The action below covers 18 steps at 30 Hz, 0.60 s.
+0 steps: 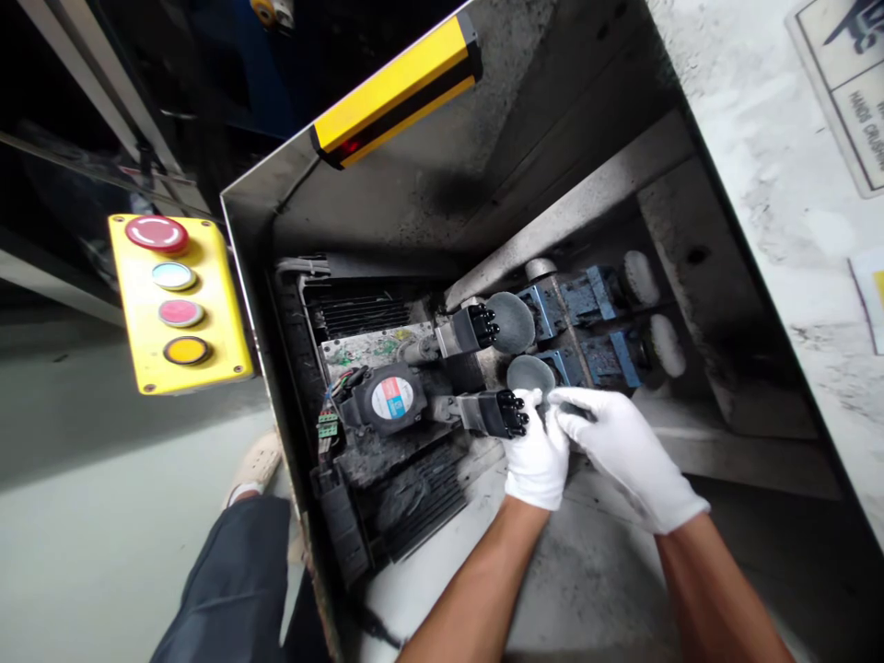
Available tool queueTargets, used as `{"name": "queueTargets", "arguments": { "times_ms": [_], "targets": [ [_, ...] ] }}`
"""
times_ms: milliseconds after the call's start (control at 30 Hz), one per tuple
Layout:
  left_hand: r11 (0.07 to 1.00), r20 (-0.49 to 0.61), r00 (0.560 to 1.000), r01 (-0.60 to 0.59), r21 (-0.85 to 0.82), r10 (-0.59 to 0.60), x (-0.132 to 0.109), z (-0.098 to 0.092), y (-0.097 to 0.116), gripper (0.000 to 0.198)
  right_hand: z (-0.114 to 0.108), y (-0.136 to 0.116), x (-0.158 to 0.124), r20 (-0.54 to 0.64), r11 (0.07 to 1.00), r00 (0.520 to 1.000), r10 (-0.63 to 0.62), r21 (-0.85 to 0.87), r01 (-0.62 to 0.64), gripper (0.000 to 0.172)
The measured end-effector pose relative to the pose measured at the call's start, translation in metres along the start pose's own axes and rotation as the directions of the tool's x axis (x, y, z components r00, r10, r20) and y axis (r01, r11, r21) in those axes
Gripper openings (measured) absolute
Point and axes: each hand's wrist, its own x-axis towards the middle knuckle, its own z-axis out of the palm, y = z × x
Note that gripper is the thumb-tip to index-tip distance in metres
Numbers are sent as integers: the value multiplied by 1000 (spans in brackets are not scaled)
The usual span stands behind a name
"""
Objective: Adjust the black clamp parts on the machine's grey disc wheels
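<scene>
While both gloved hands meet at the lower disc (530, 374), the left hand (535, 451) curls its grip round the black knob (509, 412), and the right hand (622, 442) pinches the disc's rim from the right. Both lie equally near. The spindle's long axis runs left to right, from motor (390, 398) to blue blocks (594, 354).

2 gloved hands: left hand (537, 453), right hand (622, 442). 4 round wheels: 2 grey discs (512, 322) (530, 376), 2 white wheels (641, 278) (667, 344). 4 buttons on 1 yellow ctrl box (207, 354). 1 motor (387, 398).
</scene>
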Motion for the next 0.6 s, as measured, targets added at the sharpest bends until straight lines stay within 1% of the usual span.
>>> {"name": "queueTargets", "arguments": {
  "times_ms": [33, 100, 167, 233, 300, 400, 467, 533, 567, 600],
  "targets": [
    [1000, 0, 1000, 5, -3, -5, 0, 1, 0, 23, 1, 0, 0, 4, 999, 1000, -26, -28, 26, 35],
    [1000, -13, 1000, 16, -11, -16, 0, 2, -1, 22, 3, 0, 0, 25, 999, 999, -44, -26, 44, 34],
    [999, -42, 999, 27, -23, -28, 1, 4, -1, 21, 2, 0, -1, 45, 999, 999, -15, 43, 13, 34],
    [998, -72, 997, 35, -45, -38, 1, 5, 1, 21, 0, -1, -3, 80, 986, 997, 21, 161, -34, 32],
    [997, -98, 994, 39, -72, -46, 2, 5, 2, 20, -5, -3, -3, 79, 967, 996, 52, 247, -70, 31],
    [994, -126, 990, 45, -101, -58, 4, 3, 4, 21, -10, -7, -2, 32, 962, 994, 102, 250, -107, 33],
    [992, -118, 991, 45, -114, -59, 3, 0, 5, 21, -10, -10, -1, 42, 950, 990, 136, 280, -142, 36],
    [992, -90, 995, 36, -119, -47, 2, -4, 6, 16, -9, -11, 0, 81, 910, 983, 165, 371, -184, 41],
    [993, -72, 996, 33, -117, -42, 1, -5, 7, 18, -8, -11, 0, 101, 890, 979, 178, 407, -204, 44],
    [993, -56, 998, 34, -112, -40, 0, -5, 7, 24, -8, -11, 0, 121, 876, 974, 189, 428, -223, 47]
  ]
}}
